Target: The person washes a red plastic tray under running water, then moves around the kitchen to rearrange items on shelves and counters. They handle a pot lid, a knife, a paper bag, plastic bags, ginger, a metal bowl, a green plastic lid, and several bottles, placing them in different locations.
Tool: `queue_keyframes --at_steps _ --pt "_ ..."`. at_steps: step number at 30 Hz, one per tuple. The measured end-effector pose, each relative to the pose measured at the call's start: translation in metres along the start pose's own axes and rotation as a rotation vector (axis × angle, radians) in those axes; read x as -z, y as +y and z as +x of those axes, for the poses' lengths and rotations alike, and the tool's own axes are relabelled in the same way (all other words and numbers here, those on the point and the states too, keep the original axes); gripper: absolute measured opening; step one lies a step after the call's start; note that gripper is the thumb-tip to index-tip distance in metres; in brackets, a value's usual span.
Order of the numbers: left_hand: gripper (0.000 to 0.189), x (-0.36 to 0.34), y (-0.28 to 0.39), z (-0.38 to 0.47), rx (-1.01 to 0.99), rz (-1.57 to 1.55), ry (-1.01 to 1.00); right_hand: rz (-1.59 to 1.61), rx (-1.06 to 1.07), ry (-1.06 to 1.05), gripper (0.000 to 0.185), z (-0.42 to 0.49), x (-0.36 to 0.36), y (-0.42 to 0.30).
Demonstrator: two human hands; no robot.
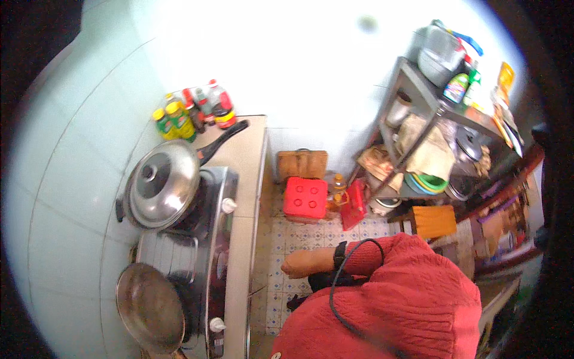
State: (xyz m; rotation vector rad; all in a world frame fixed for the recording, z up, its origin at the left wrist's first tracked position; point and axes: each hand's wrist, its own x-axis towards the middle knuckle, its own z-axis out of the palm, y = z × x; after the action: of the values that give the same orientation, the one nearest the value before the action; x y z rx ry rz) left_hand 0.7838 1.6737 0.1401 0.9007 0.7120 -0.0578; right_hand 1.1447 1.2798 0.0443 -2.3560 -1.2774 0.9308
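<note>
My right hand (296,264) hangs over the tiled floor, to the right of the counter edge, and touches nothing that I can see. Its fingers look curled, but their exact pose is unclear. A black strap (340,255) is round the wrist, and a black cable (332,291) loops over the red knitted sleeve. My left hand is out of view. Before me is a two-burner gas stove (217,264) with white knobs. A wok with a domed metal lid (172,197) sits on its far burner in the picture. An uncovered frying pan (150,309) rests on the nearer one.
Sauce and oil bottles (179,121) stand in the counter corner by the wall. On the floor are a red plastic stool (306,197), a wooden board (302,164) and an oil bottle (337,193). A metal rack (419,85) at right holds basins, a cloth and cleaning bottles.
</note>
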Motion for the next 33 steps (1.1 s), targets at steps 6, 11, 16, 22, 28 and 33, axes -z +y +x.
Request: queue_keyframes --at_steps 6,11,16,22,28,33 --pt "0.021 0.0 0.026 0.02 -0.003 0.08 -0.149 0.016 0.026 0.097 0.018 -0.028 -0.015 0.016" --pt "0.017 -0.076 0.046 0.043 -0.23 0.474 0.035 0.059 -0.088 0.174 0.018 -0.039 -0.022 0.021" --pt "0.02 -0.15 0.055 0.047 -0.463 0.832 0.168 0.09 -0.097 0.167 0.021 -0.06 -0.028 0.045" --pt "0.029 -0.221 0.051 0.039 -0.66 1.133 0.255 0.179 -0.227 0.331 0.024 -0.13 -0.044 0.089" --pt "0.042 -0.288 0.042 0.028 -0.766 1.284 0.239 0.172 -0.27 0.457 0.023 -0.225 -0.054 0.14" --pt "0.051 -0.351 0.018 0.057 -0.731 1.236 0.052 0.195 -0.329 0.627 0.025 -0.318 -0.068 0.175"
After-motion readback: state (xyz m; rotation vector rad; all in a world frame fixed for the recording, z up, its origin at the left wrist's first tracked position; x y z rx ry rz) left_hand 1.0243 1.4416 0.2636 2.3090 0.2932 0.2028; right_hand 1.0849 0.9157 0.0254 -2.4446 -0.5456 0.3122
